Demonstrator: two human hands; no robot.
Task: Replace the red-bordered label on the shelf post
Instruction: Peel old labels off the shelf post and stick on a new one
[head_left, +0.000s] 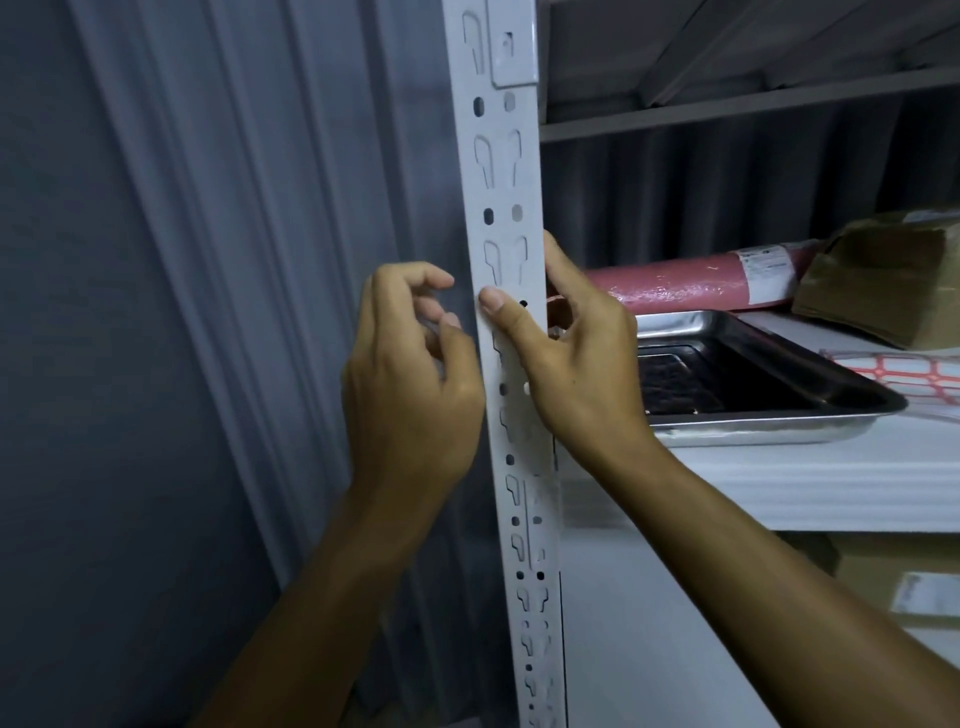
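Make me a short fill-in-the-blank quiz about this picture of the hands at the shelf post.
1. The right hand wraps around the white shelf post with its ____ pressed on the front face.
2. The left hand sits to the ____ of the post, fingers curled.
3. On the shelf behind the right hand lies a metal ____.
4. The roll above the metal item is ____ in colour.

Missing words: thumb; left; tray; pink

Dim, cool indoor light, soft, no hard shadows. Glare on the steel tray (748, 426) rim and on the post (506, 156) near top. Wide-angle bend twd frame edges. Slight softness overall; shelf interior at right goes dark.
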